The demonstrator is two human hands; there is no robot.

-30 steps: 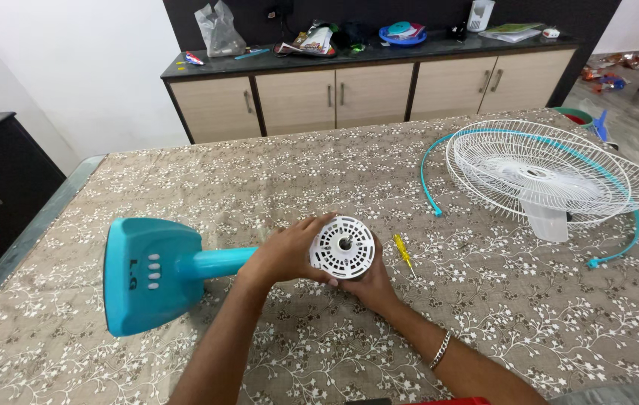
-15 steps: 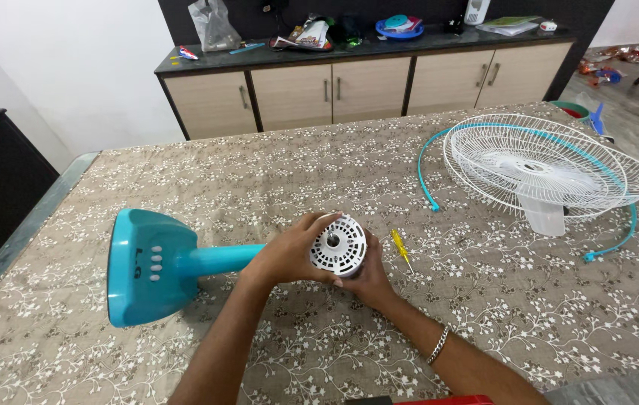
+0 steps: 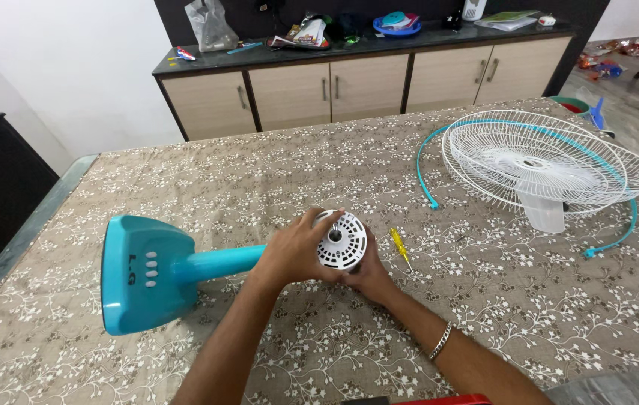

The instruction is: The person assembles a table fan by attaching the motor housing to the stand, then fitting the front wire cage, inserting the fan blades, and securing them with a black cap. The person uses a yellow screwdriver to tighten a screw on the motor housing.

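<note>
head view: both forearms reach in from the bottom edge and meet at the middle of the desk (image 3: 484,300), which is covered in a brown cloth with white flowers. the left hand (image 3: 293,253) lies palm down over the left side of the white motor housing (image 3: 342,240), its fingers curled over the top rim and its thumb along the lower edge, so the fingers are closed around the housing. the right hand (image 3: 368,274) sits below and behind the housing, mostly hidden by it; its fingers cup the underside and hold it too. a silver bracelet (image 3: 440,341) circles the right wrist.

the housing is a round slotted disc with a dark hole at its centre, facing up toward the camera. it sits at the end of a teal neck that runs left to the teal fan base (image 3: 143,274), which lies on its side on the desk. a small yellow screwdriver (image 3: 400,247) lies just beside the housing on its right, not touching the hands. well apart at the far right rests the white wire fan guard (image 3: 544,161) with a teal ring (image 3: 424,180) around it.

compared with half a second ago, the left fingers have slid further over the housing's top, covering more of its face, and the disc looks slightly turned. the base and screwdriver lie as before.
</note>
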